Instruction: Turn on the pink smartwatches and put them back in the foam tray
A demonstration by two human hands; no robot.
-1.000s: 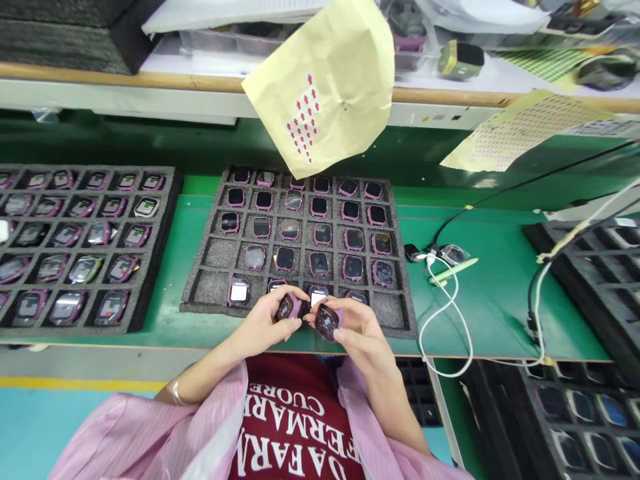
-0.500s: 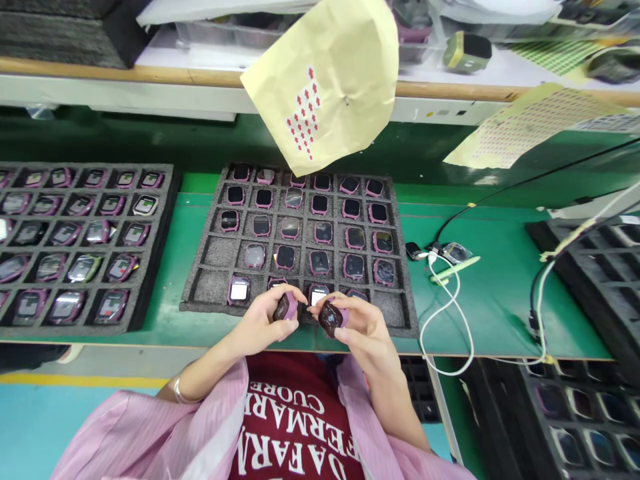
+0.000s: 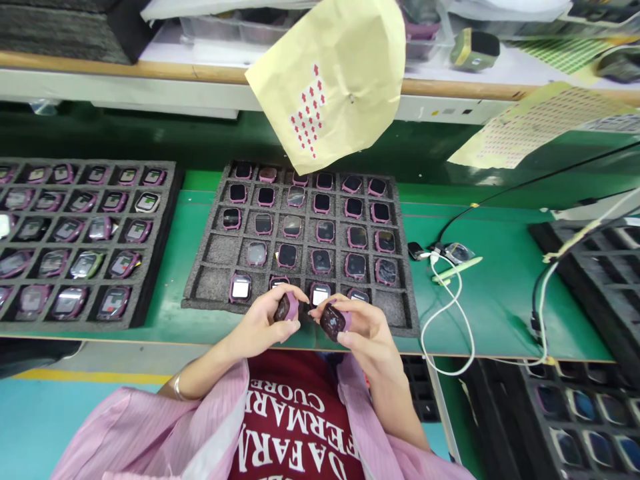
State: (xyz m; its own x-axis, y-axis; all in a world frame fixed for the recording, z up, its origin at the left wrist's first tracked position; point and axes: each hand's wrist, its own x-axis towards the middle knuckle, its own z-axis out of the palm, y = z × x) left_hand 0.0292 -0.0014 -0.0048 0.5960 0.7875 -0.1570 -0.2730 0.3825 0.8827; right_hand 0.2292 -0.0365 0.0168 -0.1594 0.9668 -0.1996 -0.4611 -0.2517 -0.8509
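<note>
Left hand (image 3: 263, 323) and right hand (image 3: 371, 333) each clamped a watch (image 3: 332, 321) in its grip. The foam tray (image 3: 405, 267) was filled but for three visible compartments (image 3: 221, 251).

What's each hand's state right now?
Left hand: closed, holding a purple-cased watch between fingers and thumb.
Right hand: closed, holding a second watch, also purple-cased, a light mark on its dark screen.

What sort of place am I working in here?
Probably a watch assembly or repair bench: foam trays hold rows of similar watches, the left hand and right hand each hold a purple watch, and a yellow sheet of red arrows hangs above.
</note>
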